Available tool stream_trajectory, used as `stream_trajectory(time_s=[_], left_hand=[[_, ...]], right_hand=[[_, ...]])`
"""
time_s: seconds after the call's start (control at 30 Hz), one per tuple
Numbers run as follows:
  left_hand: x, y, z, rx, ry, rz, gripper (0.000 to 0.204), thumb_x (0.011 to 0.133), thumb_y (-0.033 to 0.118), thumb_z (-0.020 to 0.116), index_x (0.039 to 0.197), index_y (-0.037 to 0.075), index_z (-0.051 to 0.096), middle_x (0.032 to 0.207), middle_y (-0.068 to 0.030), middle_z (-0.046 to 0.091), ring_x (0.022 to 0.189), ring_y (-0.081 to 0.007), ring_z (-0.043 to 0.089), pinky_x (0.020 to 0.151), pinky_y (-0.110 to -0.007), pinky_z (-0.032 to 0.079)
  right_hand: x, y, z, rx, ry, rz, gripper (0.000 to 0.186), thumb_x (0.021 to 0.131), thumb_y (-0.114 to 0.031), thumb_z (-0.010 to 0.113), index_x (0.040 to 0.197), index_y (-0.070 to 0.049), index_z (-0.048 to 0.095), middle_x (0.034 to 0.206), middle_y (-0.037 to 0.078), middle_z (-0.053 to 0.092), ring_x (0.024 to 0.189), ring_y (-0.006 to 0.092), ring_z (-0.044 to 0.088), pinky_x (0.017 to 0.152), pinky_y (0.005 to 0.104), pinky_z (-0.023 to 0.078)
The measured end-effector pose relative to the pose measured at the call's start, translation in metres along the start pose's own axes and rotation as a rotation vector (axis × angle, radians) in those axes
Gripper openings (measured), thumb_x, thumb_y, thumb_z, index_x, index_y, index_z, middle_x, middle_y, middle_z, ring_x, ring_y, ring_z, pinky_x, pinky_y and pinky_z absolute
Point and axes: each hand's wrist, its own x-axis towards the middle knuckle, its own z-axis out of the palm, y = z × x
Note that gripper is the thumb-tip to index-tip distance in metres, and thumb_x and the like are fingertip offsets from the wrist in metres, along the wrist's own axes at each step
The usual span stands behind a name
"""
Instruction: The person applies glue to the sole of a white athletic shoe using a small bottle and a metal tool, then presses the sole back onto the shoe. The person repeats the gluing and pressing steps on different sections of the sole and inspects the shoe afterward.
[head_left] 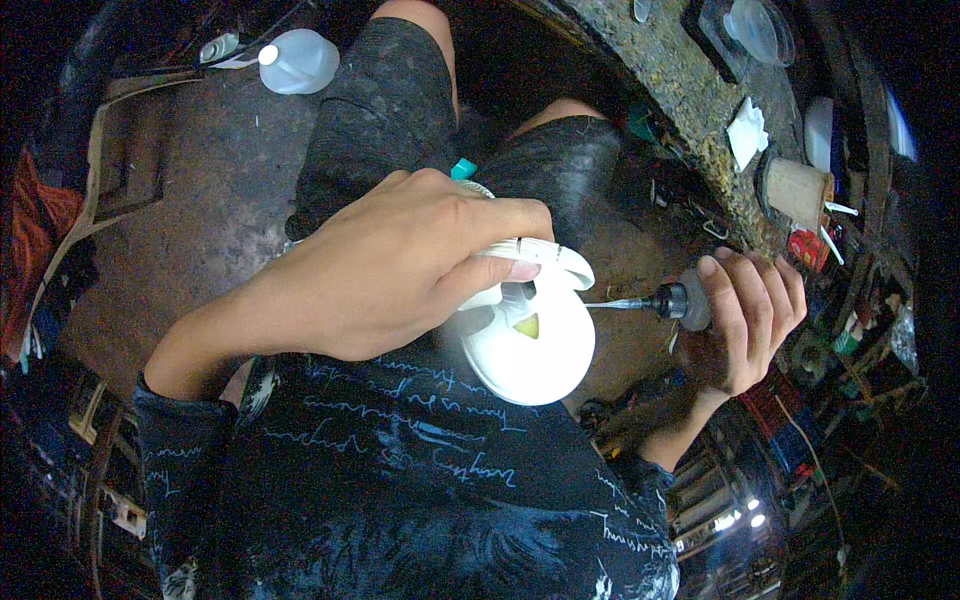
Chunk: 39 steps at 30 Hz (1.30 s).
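Note:
My left hand [400, 260] is closed round a white, rounded plastic casing [540, 350], thumb on top. The casing has a smooth disc-like face with a yellow-green patch, and a ribbed rim shows beside my fingers. A small teal piece [462, 169] sticks out beyond my knuckles. To the right, my right hand [745, 315] grips a screwdriver [668, 301] with a black collar and a greyish see-through handle. Its thin shiny shaft points left, and the tip meets the casing's right edge or lies just beside it; I cannot tell which.
A translucent jug [300, 62] with a white cap stands at the upper left. Along the right runs a rough, speckled ledge [690, 100]. On it are a crumpled white paper [746, 134], a beige cup [796, 192], a red box [808, 249] and a clear round container [760, 30].

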Motion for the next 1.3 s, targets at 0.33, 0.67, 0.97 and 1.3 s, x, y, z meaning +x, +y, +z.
stream_trajectory(time_s=[0.33, 0.67, 0.97, 1.3], left_hand=[[0.002, 0.0, -0.002, -0.013, -0.009, -0.085, 0.023, 0.108, 0.025, 0.056, 0.113, 0.006, 0.069, 0.087, -0.0214, 0.071, 0.086, -0.0456, 0.07, 0.082, -0.056, 0.052], [0.006, -0.005, -0.008, -0.09, -0.048, -0.115, 0.027, 0.109, 0.028, 0.056, 0.108, 0.005, 0.07, 0.083, -0.0227, 0.069, 0.083, -0.044, 0.07, 0.078, -0.053, 0.051], [0.008, -0.012, -0.011, -0.153, -0.069, -0.095, 0.031, 0.109, 0.031, 0.056, 0.105, 0.003, 0.07, 0.086, -0.0229, 0.07, 0.082, -0.0427, 0.07, 0.076, -0.051, 0.052], [0.014, -0.015, -0.022, -0.217, -0.186, -0.175, 0.039, 0.111, 0.035, 0.054, 0.106, -0.001, 0.069, 0.083, -0.0233, 0.069, 0.078, -0.039, 0.068, 0.077, -0.045, 0.052]], right_hand=[[-0.001, -0.001, -0.005, -0.053, -0.004, -0.062, 0.025, 0.091, -0.018, 0.079, 0.116, -0.02, 0.078, 0.111, 0.003, 0.077, 0.105, 0.0243, 0.07, 0.104, 0.0516, 0.05], [-0.006, -0.002, -0.009, -0.1, -0.027, -0.038, 0.028, 0.093, -0.021, 0.079, 0.121, -0.026, 0.076, 0.118, -0.001, 0.076, 0.113, 0.0219, 0.068, 0.109, 0.0533, 0.048], [-0.004, -0.003, -0.012, -0.13, -0.08, -0.039, 0.031, 0.095, -0.02, 0.077, 0.125, -0.027, 0.075, 0.118, 0.0, 0.075, 0.114, 0.0224, 0.068, 0.111, 0.0549, 0.047], [-0.003, -0.005, -0.012, -0.1, -0.051, 0.002, 0.029, 0.09, -0.018, 0.083, 0.117, -0.024, 0.076, 0.115, 0.0, 0.075, 0.109, 0.0229, 0.07, 0.107, 0.0556, 0.048]])
